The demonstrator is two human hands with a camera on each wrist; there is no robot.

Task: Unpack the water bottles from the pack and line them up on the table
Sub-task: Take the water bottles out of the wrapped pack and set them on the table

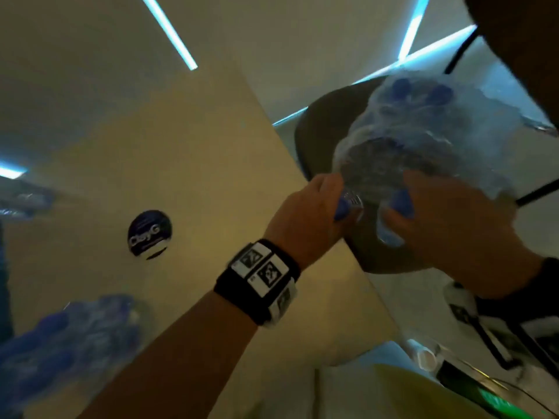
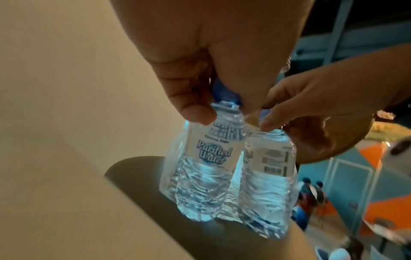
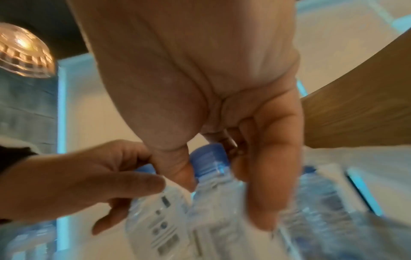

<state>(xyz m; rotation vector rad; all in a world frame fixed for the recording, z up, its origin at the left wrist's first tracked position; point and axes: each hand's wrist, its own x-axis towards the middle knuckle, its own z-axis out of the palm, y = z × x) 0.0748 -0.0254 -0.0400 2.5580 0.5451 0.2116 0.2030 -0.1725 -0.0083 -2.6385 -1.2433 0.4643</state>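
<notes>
A shrink-wrapped pack (image 1: 423, 137) of small clear water bottles with blue caps stands on a dark round stool seat (image 1: 326, 122) beside the table. My left hand (image 1: 314, 213) pinches the neck of one bottle (image 2: 211, 158) labelled "Purified Water", thumb (image 2: 196, 109) just under its cap. Close to its right, my right hand (image 1: 447, 225) grips the neck of a neighbouring bottle (image 2: 269, 176). In the right wrist view, fingers of my right hand (image 3: 213, 133) curl round a blue cap (image 3: 209, 158), with the left hand (image 3: 89, 183) beside it. Both bottles stand upright in the torn wrap.
The beige table (image 1: 181, 176) lies left of the stool and carries a round dark sticker (image 1: 149, 232). Blurred groups of blue-capped bottles (image 1: 66, 337) stand near its front left, and more (image 1: 21, 201) at the far left edge. Dark chair legs (image 1: 459, 55) rise behind the pack.
</notes>
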